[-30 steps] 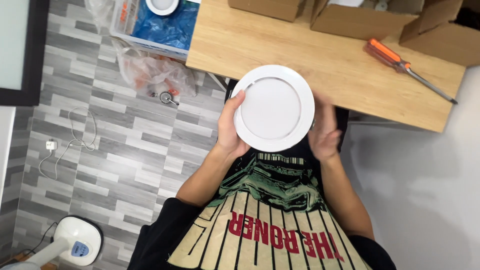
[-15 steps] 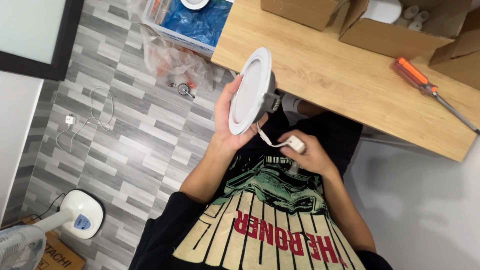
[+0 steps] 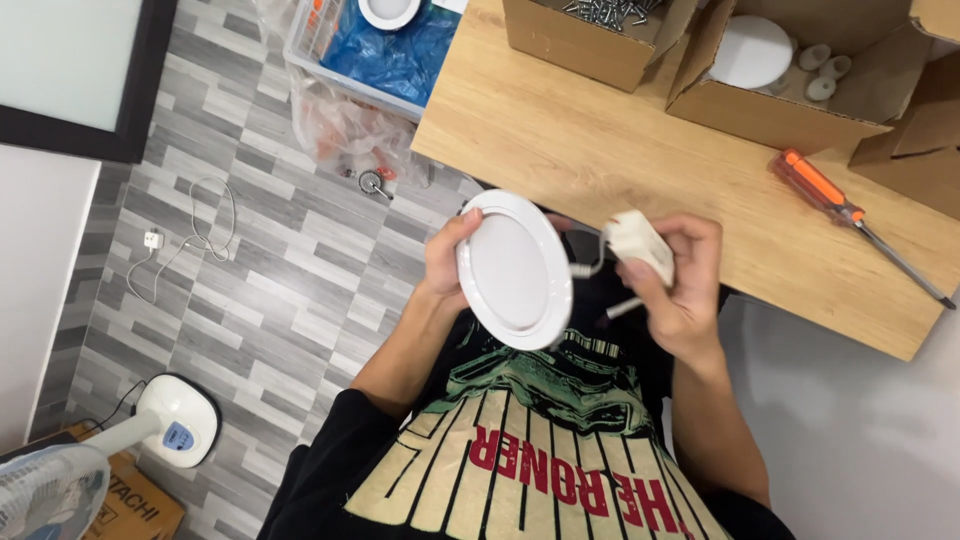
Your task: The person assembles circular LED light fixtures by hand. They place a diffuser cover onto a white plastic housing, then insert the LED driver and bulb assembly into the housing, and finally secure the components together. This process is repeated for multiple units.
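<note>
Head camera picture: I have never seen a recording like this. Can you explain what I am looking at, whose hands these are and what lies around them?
The camera sits on a person's head and looks straight down, so you see their own chest and both hands. The left hand grips the rim of a round white flat ceiling lamp. The right hand holds a small white plastic box, joined to the lamp by a thin cable. Ahead is a light wooden table carrying an orange-handled screwdriver and open brown cardboard boxes, one holding another round white lamp. On the grey tiled floor stands a white fan base.
</note>
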